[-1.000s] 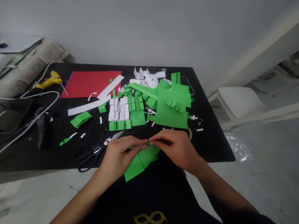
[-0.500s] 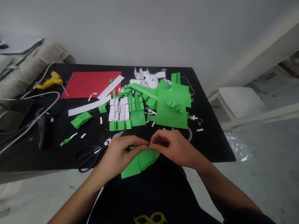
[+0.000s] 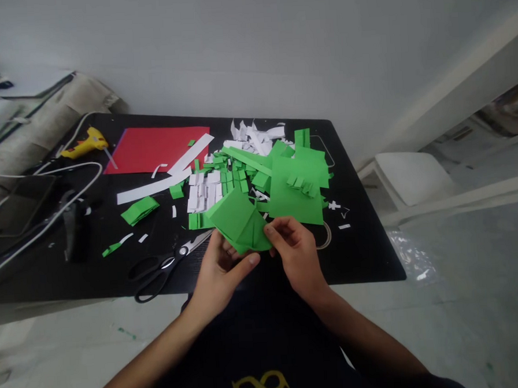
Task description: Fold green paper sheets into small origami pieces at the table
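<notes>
A folded sheet of green paper [image 3: 238, 219] is held up over the table's near edge, its creases and layered flaps showing. My left hand [image 3: 223, 271] supports it from below, fingers behind the paper and the thumb stretched along its lower edge. At the paper's right corner, my right hand [image 3: 293, 247] pinches it between thumb and fingers. Black-handled scissors [image 3: 169, 261] lie half-spread just left of my left hand. Behind the held paper are pleated white paper pieces [image 3: 204, 191] and a larger green sheet [image 3: 297, 206] with small folded green bits on top.
The black table [image 3: 357, 252] also bears a red sheet [image 3: 161, 147], a yellow glue gun [image 3: 87, 143], white strips [image 3: 152, 188], crumpled white scraps [image 3: 256, 139] and a folded green piece [image 3: 140, 210]. A white cable [image 3: 85, 186] crosses the left side. A white stool [image 3: 410, 177] stands at right.
The green paper has moved up and away from my body and been turned over. My left hand has shifted from pinching its top edge to underneath; my right hand now grips its right corner.
</notes>
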{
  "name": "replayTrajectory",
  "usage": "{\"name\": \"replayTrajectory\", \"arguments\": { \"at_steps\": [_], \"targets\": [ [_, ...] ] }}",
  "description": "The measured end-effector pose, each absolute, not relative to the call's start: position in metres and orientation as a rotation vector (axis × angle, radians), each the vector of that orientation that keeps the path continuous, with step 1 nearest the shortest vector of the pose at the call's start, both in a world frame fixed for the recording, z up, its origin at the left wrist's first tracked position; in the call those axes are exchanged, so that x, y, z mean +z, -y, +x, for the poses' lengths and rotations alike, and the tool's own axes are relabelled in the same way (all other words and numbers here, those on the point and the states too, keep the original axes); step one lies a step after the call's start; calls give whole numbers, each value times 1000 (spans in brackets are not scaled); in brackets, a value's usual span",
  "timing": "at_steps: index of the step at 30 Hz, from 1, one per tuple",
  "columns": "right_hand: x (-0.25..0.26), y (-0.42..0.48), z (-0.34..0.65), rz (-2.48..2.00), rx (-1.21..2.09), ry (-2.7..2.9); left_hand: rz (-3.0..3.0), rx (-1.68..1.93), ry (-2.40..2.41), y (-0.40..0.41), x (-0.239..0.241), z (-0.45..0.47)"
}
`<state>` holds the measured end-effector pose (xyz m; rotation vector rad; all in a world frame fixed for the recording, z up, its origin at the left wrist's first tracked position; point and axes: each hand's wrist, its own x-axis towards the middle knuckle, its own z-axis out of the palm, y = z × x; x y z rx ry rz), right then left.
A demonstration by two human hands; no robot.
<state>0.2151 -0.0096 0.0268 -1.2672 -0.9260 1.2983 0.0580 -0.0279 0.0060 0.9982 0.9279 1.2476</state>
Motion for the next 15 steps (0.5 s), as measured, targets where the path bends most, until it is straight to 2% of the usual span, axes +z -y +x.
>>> {"name": "replayTrajectory", "arguments": {
  "at_steps": [15],
  "targets": [
    [38,12,230,-1236,1439,994,986,1303,-955,15,14,47]
  ]
}}
